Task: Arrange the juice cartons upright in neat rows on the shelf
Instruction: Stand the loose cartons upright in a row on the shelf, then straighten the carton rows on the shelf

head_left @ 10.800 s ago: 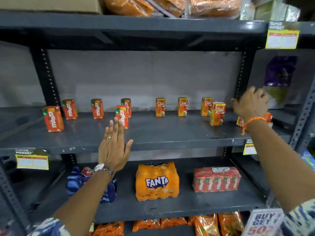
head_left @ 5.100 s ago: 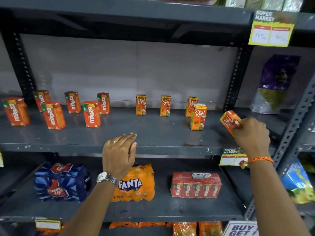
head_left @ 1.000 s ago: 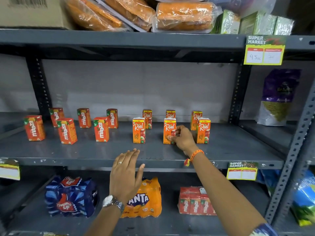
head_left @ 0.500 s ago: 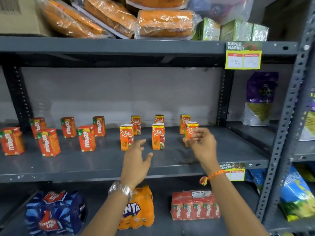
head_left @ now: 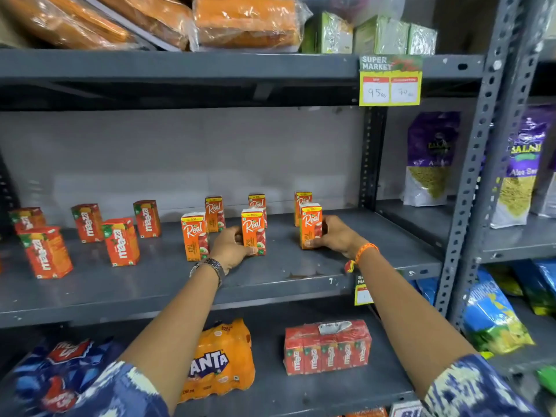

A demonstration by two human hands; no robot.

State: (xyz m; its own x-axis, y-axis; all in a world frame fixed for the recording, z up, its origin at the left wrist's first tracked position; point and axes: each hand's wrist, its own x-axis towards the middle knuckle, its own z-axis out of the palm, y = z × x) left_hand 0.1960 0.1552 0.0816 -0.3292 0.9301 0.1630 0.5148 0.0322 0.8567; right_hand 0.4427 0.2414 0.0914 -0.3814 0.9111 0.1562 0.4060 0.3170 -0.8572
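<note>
Left hand [head_left: 233, 246] and right hand [head_left: 334, 236] each clasp a front-row carton [head_left: 253, 231], best nudged square to the shelf [head_left: 270, 284] edge.

Orange juice cartons [head_left: 253, 231] upright on shelf [head_left: 150, 284]

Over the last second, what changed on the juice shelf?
The left hand, hovering empty before, reached in and now grips the middle front Real carton. The right hand shifted from that carton to the right front Real carton. The Maaza cartons and back-row Real cartons stayed put.
</note>
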